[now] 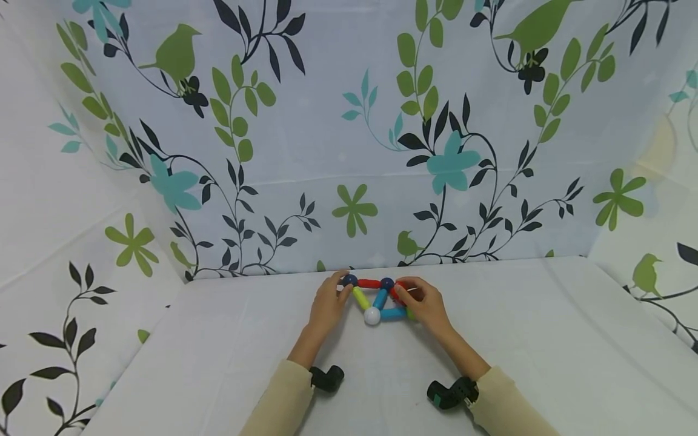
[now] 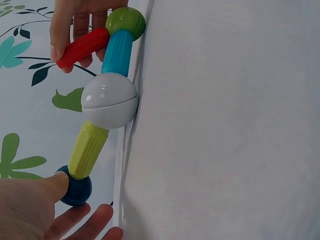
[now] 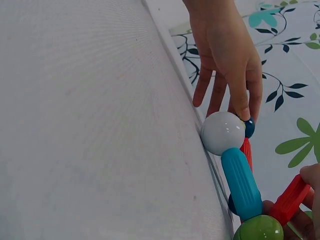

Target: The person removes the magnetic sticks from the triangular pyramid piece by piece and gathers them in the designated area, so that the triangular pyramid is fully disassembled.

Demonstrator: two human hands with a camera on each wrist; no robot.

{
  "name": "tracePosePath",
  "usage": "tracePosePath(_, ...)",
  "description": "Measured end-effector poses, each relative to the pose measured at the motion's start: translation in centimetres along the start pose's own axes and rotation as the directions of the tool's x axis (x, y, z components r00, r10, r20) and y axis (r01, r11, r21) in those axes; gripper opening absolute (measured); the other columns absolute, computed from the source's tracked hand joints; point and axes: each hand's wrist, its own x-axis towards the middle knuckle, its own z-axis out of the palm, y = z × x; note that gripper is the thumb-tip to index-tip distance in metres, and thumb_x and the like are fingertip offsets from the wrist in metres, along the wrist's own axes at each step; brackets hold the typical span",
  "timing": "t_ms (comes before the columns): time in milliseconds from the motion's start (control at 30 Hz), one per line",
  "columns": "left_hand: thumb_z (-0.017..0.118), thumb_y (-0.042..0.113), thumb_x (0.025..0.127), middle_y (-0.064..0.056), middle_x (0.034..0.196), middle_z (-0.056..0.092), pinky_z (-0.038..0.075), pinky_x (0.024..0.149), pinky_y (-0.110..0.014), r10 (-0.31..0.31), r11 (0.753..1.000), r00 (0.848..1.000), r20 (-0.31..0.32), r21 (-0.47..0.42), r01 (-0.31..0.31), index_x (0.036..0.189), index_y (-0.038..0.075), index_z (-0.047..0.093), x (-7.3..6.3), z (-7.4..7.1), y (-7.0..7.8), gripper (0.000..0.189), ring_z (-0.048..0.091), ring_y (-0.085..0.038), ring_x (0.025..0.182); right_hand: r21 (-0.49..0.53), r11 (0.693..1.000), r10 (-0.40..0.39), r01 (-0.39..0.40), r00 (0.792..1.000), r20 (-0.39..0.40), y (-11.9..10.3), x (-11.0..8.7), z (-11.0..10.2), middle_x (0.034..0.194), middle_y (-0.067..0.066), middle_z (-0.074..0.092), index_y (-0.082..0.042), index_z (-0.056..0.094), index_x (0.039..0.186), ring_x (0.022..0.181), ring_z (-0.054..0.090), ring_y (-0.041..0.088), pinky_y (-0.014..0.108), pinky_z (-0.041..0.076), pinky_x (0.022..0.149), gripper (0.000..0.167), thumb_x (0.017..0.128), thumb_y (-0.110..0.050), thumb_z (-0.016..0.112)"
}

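Observation:
A magnetic ball-and-rod frame stands at the far side of the table, between both hands. Its white ball (image 1: 372, 315) joins a yellow-green rod (image 2: 88, 150) and blue rods (image 3: 241, 183). My left hand (image 1: 326, 304) pinches the dark blue ball (image 2: 77, 191) at the frame's left corner. From there a red rod (image 1: 369, 283) runs to a second dark blue ball (image 1: 387, 283). My right hand (image 1: 429, 306) pinches another red rod (image 2: 82, 47), which meets the green ball (image 2: 125, 23). The right fingers partly hide that side in the head view.
The frame is on a white-covered table (image 1: 229, 351), near its back edge. Behind hangs a cloth (image 1: 305, 133) printed with leaves, birds and flowers. Black wrist devices (image 1: 327, 379) are strapped below both hands, next to beige sleeves (image 1: 283, 396).

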Motion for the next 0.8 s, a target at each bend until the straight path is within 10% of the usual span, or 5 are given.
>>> tracePosePath(800, 0.066, 0.018, 0.092, -0.022, 0.135, 0.047, 0.042, 0.103, -0.052, 0.028, 0.998, 0.999, 0.017, 0.057, -0.029, 0.133, 0.003, 0.055, -0.5, 0.3, 0.3, 0.045, 0.049, -0.038, 0.124, 0.003, 1.000, -0.030, 0.030, 1.000, 0.001, 0.0, 0.0, -0.1, 0.109, 0.011, 0.067, -0.004, 0.066, 0.119, 0.099, 0.061, 0.022, 0.025, 0.050, 0.088, 0.031, 0.095, -0.024, 0.065)
